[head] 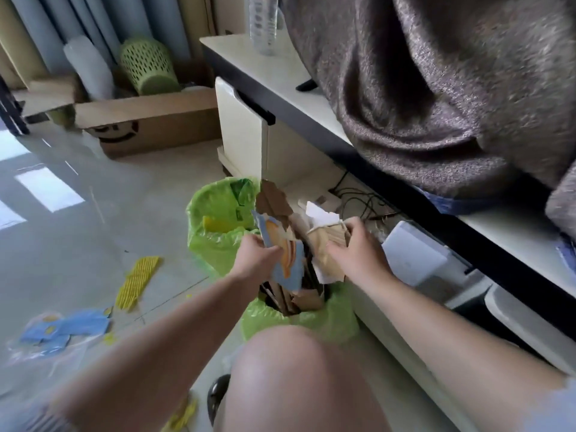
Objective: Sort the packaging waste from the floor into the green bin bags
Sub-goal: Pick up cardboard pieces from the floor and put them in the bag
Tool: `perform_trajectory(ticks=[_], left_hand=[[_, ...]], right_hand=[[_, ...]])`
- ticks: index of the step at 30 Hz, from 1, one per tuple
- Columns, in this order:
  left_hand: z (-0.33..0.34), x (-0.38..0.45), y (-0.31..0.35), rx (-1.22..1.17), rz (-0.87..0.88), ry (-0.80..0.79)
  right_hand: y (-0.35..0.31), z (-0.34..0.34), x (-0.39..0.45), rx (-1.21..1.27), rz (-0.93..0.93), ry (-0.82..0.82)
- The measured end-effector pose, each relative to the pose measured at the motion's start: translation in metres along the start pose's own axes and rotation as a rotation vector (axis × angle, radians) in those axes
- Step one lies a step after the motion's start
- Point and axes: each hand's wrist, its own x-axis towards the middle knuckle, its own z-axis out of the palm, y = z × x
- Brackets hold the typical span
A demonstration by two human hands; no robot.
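Note:
Two green bin bags stand on the floor by a low cabinet. The near bag [335,322] is full of torn brown cardboard. The far bag [215,244] holds a yellow piece. My left hand [260,255] grips a blue and orange printed card scrap [288,260] over the near bag. My right hand [355,251] grips a bundle of beige and white cardboard pieces [327,238] beside it. On the floor to the left lie a yellow ribbed strip [138,280] and blue packaging in clear plastic [67,328].
A white and black cabinet [311,98] runs along the right, with a grey cloth [436,88] and a clear bottle [263,23] on top. Cables and a white box [411,257] sit underneath. A cardboard box [156,126] and a green basket [148,67] are at the back left. My knee [290,378] is below the near bag.

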Motion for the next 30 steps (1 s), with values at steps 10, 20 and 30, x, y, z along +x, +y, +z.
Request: perform_trajectory(ticks=[10, 20, 30], left_hand=[[0.007, 0.015, -0.021, 0.032, 0.047, -0.156], [0.032, 0.036, -0.03, 0.406, 0.153, -0.044], [0.021, 0.027, -0.027, 0.032, 0.213, -0.335]], right_hand=[[0.003, 0.051, 0.022, -0.139, 0.051, -0.289], [0.028, 0.085, 0.062, -0.386, 0.124, -0.434], [0.034, 0.089, 0.066, -0.262, 0.146, -0.615]])
